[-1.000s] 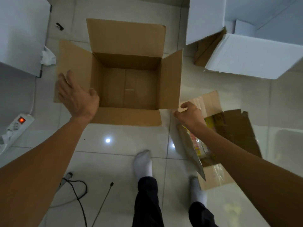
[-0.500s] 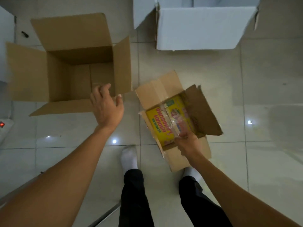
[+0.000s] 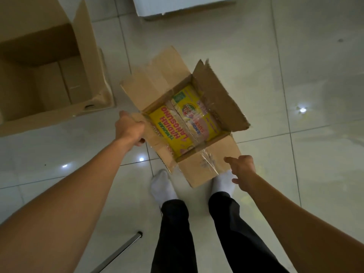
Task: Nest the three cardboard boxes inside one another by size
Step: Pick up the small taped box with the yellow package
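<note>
The small cardboard box (image 3: 204, 166) sat open on the tiled floor (image 3: 295, 75) just ahead of the person's socked feet, its yellow printed lining showing; the left hand (image 3: 130, 130) gripped its flap at 9 o'clock; the right hand (image 3: 243, 171), fingers loosely spread, hovered just beside its corner at 4 o'clock; the large cardboard box (image 3: 49, 79) stood open at 10 o'clock; a white box (image 3: 177, 4) lay at 12 o'clock.

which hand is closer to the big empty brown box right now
Left. The left hand grips the small box's near-left flap, just right of the big box. The right hand is open beyond the small box's far side.
</note>
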Demonstrator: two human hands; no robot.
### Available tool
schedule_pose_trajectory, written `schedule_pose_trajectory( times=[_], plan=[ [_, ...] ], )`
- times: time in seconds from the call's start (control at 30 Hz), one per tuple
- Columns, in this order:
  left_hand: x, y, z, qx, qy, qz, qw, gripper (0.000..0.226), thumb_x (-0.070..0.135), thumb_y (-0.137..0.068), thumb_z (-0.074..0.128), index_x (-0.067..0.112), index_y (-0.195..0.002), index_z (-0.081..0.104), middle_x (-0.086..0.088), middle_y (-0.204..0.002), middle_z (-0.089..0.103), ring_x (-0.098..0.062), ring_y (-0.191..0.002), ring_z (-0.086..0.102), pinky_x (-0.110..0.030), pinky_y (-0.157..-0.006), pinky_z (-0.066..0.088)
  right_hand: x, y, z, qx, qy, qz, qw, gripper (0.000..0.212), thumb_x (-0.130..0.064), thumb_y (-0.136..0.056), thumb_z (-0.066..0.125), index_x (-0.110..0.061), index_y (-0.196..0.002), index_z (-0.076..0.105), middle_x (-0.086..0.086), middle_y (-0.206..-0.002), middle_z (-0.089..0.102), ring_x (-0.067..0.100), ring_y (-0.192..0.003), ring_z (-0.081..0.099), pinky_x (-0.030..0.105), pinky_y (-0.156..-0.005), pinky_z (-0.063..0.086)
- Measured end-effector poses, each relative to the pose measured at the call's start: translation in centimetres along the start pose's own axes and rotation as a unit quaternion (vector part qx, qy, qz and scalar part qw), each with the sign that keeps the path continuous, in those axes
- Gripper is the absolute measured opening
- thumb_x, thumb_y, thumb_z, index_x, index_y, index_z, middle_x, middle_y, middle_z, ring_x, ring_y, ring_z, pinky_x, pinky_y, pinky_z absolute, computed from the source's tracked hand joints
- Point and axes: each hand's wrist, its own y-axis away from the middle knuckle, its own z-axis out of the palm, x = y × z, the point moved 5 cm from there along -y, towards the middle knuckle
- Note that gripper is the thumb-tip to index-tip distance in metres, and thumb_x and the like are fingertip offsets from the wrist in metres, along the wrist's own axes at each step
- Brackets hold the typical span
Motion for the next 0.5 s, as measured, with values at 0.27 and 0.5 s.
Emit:
schedule_pose_trajectory(
  times=[0.27,0.5],
  plan=[
    [0.5,-1.3,1.8,0.07,0.031,0.034,0.996,0.031,-0.006,-0.081,0.047,0.017,-0.1,0.038,-0.015,-0.104,0.05,-0.025,-0.063,0.055,-0.021,-0.024,0.039,1.9,-3.8,2.0,0.017,-0.08,0.048,0.995,0.064,-0.026,-0.081,0.07,-0.014,-0.128,0.029,0.006,-0.103,0.04,0.026,-0.091,0.043,0.04,-0.076,0.04],
    [-0.3,-1.4,1.8,0.095,0.084,0.017,0.992,0.042,-0.006,-0.079,0.044,0.014,-0.115,0.045,-0.013,-0.104,0.051,-0.022,-0.062,0.055,-0.023,-0.025,0.041,0.9,-4.7,2.1,-0.007,-0.168,0.077,0.983,0.076,-0.028,-0.081,0.069,-0.019,-0.138,0.019,0.005,-0.108,0.042,0.027,-0.102,0.048,0.04,-0.083,0.042]
  ],
)
